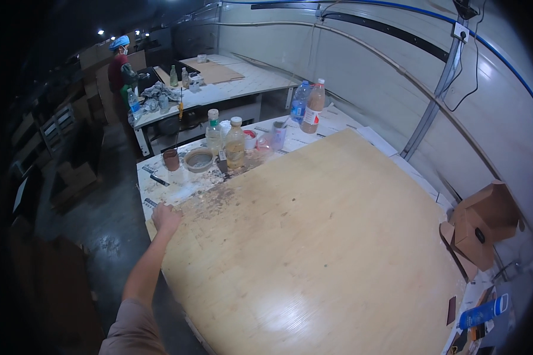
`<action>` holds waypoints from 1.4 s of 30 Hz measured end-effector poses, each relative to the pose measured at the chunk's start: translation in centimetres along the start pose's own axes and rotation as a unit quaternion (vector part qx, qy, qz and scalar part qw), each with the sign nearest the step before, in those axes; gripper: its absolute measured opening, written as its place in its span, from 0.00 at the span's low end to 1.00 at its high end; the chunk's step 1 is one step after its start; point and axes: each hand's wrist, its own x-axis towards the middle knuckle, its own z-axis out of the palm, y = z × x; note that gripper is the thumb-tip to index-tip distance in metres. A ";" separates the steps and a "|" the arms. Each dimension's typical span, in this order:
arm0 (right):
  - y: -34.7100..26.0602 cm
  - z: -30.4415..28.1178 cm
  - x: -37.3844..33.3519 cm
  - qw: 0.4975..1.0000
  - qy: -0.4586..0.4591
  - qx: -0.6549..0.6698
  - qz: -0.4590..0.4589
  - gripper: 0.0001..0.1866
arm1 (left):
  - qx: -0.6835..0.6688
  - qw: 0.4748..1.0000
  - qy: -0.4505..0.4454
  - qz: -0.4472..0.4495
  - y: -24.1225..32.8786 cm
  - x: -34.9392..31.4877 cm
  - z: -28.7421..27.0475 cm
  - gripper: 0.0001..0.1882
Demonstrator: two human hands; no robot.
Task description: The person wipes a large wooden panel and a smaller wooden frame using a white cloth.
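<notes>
While the left hand (167, 218) lies at the plywood sheet (320, 219), nine o'clock, neither hand's grasp can be determined.

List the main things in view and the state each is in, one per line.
Left hand: at the board's left corner, grip unclear.
Wooden board: lying flat, stained near its left corner.
Yellowish bottle: upright, capped.
Tall pinkish bottle: upright, capped.
Cardboard box: open, flaps spread.
Black plug: in the white socket.
</notes>
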 end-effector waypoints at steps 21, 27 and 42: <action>-11.0 -5.3 -8.2 0.867 -0.196 0.456 -0.050 0.28 | -0.102 0.975 0.106 0.164 -2.4 -1.2 1.5 0.18; -15.4 -23.1 -14.5 0.757 -0.095 0.644 -0.057 0.30 | -0.263 0.874 -0.359 0.193 4.7 -18.3 -15.2 0.29; -17.0 -31.3 -30.1 0.097 -0.536 0.835 0.078 0.20 | -0.521 0.549 -0.368 0.540 -4.0 -38.0 -27.3 0.22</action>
